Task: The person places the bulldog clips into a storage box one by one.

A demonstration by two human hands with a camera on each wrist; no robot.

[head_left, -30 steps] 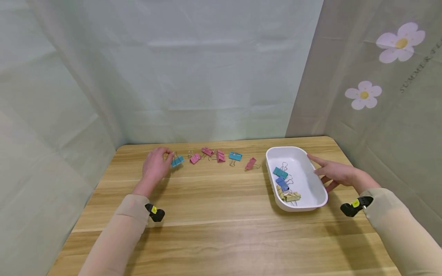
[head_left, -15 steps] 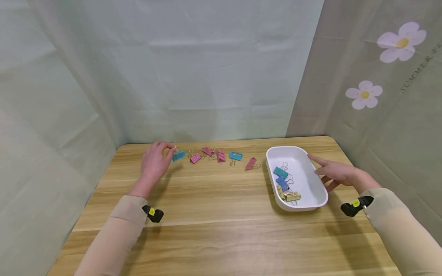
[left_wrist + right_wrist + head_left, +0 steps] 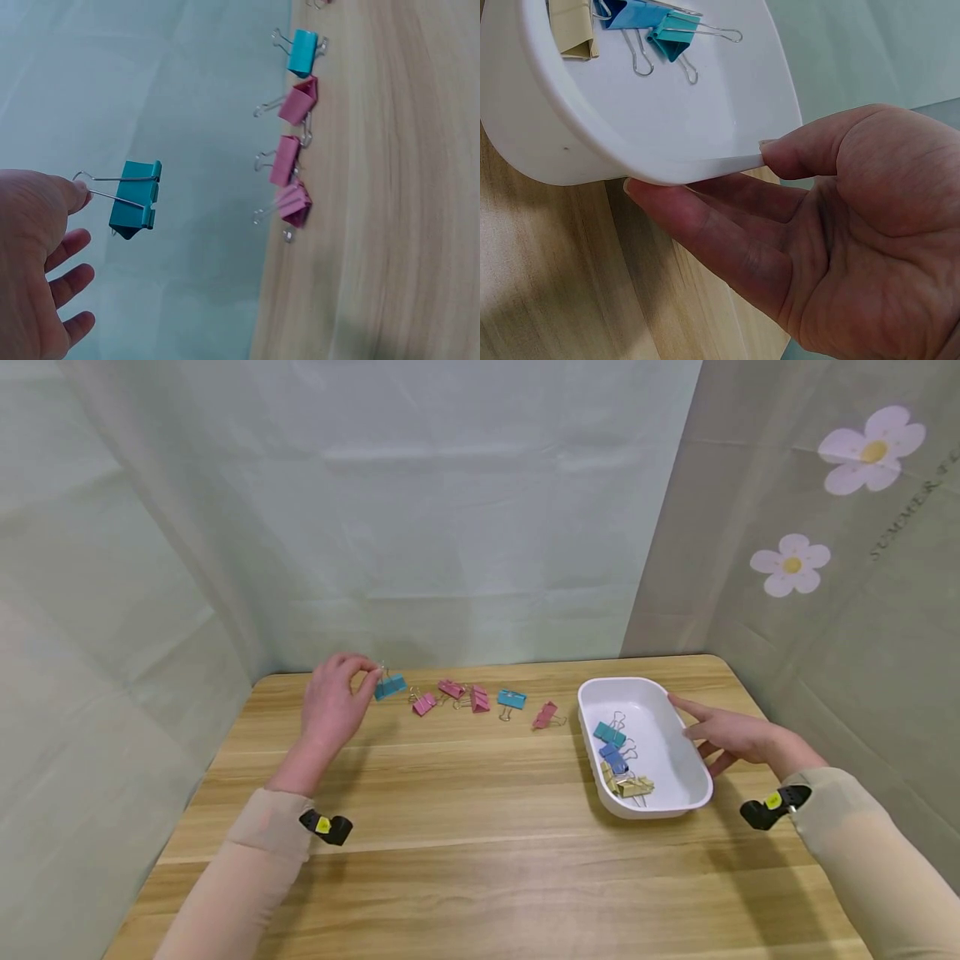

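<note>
My left hand (image 3: pixel 332 706) pinches a teal binder clip (image 3: pixel 133 196) by one wire handle between thumb and forefinger. The clip hangs above the back left of the table, its body apart from the other clips. On the right, my right hand (image 3: pixel 731 737) grips the side rim of a white tray (image 3: pixel 678 777); in the right wrist view its thumb lies over the rim and the fingers sit against the outside. Inside the tray are a teal clip (image 3: pixel 610 735), blue clips (image 3: pixel 613 758) and yellow clips (image 3: pixel 636 787), along its left side.
A loose row of clips lies along the back of the wooden table (image 3: pixel 480 860): several pink clips (image 3: pixel 479 699) and one blue clip (image 3: pixel 512 699). Pale fabric (image 3: pixel 450 527) hangs behind the table and at both sides.
My left hand has lifted the teal binder clip and moved slightly back, away from me, with it. The right hand and the tray stay where they were.
</note>
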